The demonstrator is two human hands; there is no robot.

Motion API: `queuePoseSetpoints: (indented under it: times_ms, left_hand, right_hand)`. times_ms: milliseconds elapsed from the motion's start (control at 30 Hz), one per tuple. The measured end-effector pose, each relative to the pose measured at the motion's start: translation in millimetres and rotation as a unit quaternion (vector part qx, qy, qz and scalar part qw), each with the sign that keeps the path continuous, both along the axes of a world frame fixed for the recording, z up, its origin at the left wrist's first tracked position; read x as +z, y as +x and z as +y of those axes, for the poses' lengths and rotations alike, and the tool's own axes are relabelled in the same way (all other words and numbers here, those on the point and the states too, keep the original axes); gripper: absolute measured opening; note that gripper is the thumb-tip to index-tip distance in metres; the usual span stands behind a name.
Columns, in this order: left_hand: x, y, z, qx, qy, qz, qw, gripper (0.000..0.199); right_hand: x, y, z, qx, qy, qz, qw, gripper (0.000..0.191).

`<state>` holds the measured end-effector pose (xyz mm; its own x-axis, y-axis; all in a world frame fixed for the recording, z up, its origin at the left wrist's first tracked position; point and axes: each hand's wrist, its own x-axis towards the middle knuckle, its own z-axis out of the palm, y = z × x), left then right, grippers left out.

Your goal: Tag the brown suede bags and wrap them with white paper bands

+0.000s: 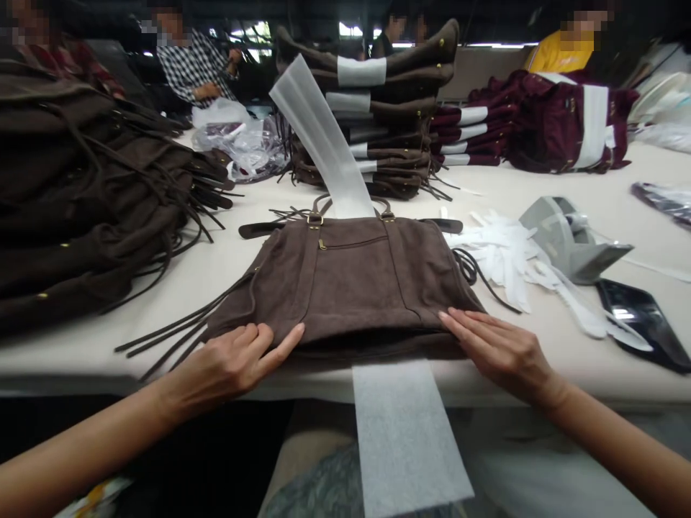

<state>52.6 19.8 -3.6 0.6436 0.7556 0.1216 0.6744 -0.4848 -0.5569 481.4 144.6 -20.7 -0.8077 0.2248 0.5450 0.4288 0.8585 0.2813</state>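
A dark brown handbag (350,277) lies on the table at its front edge, its zip pocket facing up and its handles pointing away from me. My left hand (235,356) grips its near left corner, index finger stretched along the edge and the other fingers curled. At the near right corner my right hand (499,345) holds the bag with long, close-set fingers on top. Both thumbs are hidden. A white paper strip (410,439) passes beneath the bag and hangs over the table edge; its far end (324,137) rises behind the handles.
Brown bags (80,194) are heaped at left; more (372,108) stand stacked behind. Maroon bags (556,122) lie at back right. On the right are a grey tape dispenser (566,237), white strips (507,252) and a black phone (642,316). Several people work beyond the table (486,194).
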Motion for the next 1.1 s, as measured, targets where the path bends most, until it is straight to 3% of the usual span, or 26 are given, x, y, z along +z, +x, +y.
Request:
queuePoseSetpoints:
  times_ms: [167, 367, 533, 667, 800, 900, 967, 1033, 1100]
  left_hand:
    - [3.2, 24, 0, 0.011, -0.052, -0.103, 0.993, 0.064]
    - [-5.5, 21, 4, 0.0, -0.053, -0.085, 0.995, 0.068]
    - [-6.3, 12, 7, -0.019, -0.055, -0.118, 0.991, 0.067]
    - [-6.7, 11, 6, -0.027, -0.042, -0.119, 0.992, 0.065]
    - [-6.2, 16, 4, 0.0, -0.036, -0.132, 0.991, 0.071]
    - [-2.0, 26, 8, 0.046, -0.045, -0.14, 0.988, 0.087]
    - [1.5, 36, 14, 0.075, -0.066, -0.136, 0.986, 0.1]
    - [2.9, 47, 21, 0.085, -0.099, -0.139, 0.982, 0.107]
    - [0.4, 55, 26, 0.069, -0.114, -0.149, 0.98, 0.106]
  right_hand:
    - [-9.4, 4, -3, -0.011, -0.049, 0.04, 0.998, 0.058]
    - [-6.9, 0, -29, -0.084, -0.121, 0.008, 0.989, 0.067]
    - [12.6, -4, -47, -0.053, -0.171, -0.088, 0.98, 0.077]
    - [8.7, -20, -40, -0.034, -0.152, -0.077, 0.985, 0.078]
    - [-4.2, -43, -22, -0.005, -0.105, 0.02, 0.994, 0.063]
    - [-8.3, -60, -16, 0.036, -0.073, 0.108, 0.991, 0.035]
    - [-8.9, -66, -17, 0.052, -0.099, 0.149, 0.982, 0.014]
    - [-8.8, -67, -18, 0.052, -0.131, 0.159, 0.977, 0.012]
    - [-7.9, -65, -18, 0.048, -0.11, 0.145, 0.982, 0.024]
